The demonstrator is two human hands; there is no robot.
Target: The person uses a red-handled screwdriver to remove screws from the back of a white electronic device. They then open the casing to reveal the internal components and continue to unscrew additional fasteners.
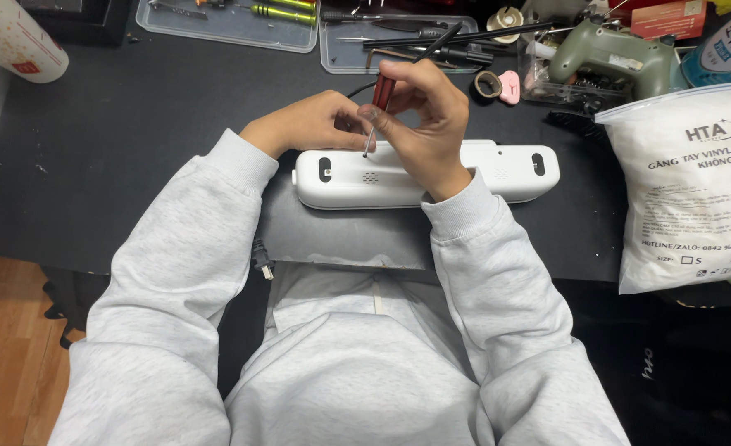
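The right hand [423,124] pinches a red-handled screwdriver [379,103] upright on the long white plastic casing [398,177], which the left hand [316,124] grips closed at its top edge.

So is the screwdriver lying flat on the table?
No, the right hand holds the red-handled screwdriver upright, its tip on the white device.

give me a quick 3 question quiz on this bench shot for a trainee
1. True or false: the right hand holds a red-handled screwdriver with its tip on the white device.
2. Where is the left hand? A) on the white device's top edge B) on the plastic bag C) in a tool tray
3. Fill in: the green power tool lies at the far ___ of the table.

Key: 1 true; 2 A; 3 right
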